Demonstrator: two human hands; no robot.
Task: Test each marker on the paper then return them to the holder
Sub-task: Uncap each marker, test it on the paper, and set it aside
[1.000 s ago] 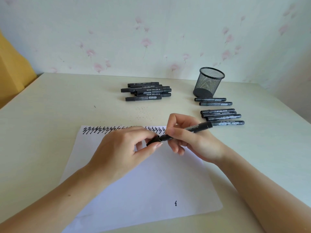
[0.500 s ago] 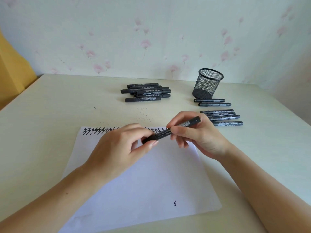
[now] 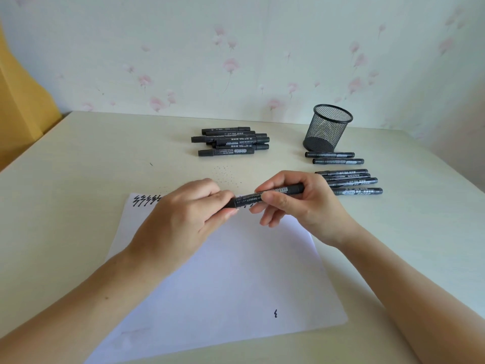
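One broad pale table [image 3: 78,185] carries everything here, and on it, nearest the camera, lies the white paper [image 3: 223,279], with a row of black zigzag test marks [image 3: 145,200] along its far edge and a single small squiggle [image 3: 275,313] near its close edge. Behind it to the right stands the mesh holder [image 3: 328,131], with no markers visible inside. Six markers [image 3: 346,177] lie in a loose row just before the holder; a heap of others [image 3: 231,141] sits well apart to the left.

The left hand [image 3: 183,219] is curled round the cap end of the held marker [image 3: 265,197], and the right hand [image 3: 296,203] pinches the barrel between thumb and fingers, above the paper's far edge. The cap looks seated on the barrel, so I judge this to be the capping or uncapping step; which of the two cannot be told. If capped after testing, the next move calls for the right hand to carry it toward the holder or the row beside it.
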